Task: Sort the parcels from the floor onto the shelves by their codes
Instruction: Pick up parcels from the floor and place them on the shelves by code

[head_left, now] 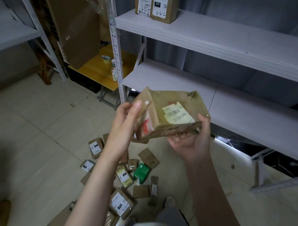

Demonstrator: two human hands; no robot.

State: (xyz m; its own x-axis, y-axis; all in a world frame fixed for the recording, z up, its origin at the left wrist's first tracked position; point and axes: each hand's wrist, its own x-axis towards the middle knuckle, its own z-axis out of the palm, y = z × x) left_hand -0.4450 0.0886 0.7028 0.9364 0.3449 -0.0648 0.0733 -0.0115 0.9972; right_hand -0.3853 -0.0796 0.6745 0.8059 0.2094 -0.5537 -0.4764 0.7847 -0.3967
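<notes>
- Both hands hold one crumpled brown paper-wrapped parcel [169, 114] up in front of the shelves: the left hand [125, 122] pinches its left end, thumb on top, and the right hand [191, 141] cups its lower right corner from beneath.
- Its pale printed label [177, 115] faces up; the code on it is too blurred to read.
- On the upper white shelf board [219, 38] stand two upright brown parcels, side by side and touching, hand-marked 3-2-5 [143, 3] and 3-2-2 [164, 6].
- The lower white shelf board [240, 111] lies just behind the held parcel.
- On the pale tiled floor [30, 131] below the arms lies a loose scatter of small brown parcels [121, 203], with a green carton [141, 172] among them.
- Beyond the perforated shelf post [116, 46], a large flat cardboard sheet [75, 24] leans over a low yellow table [102, 66].
</notes>
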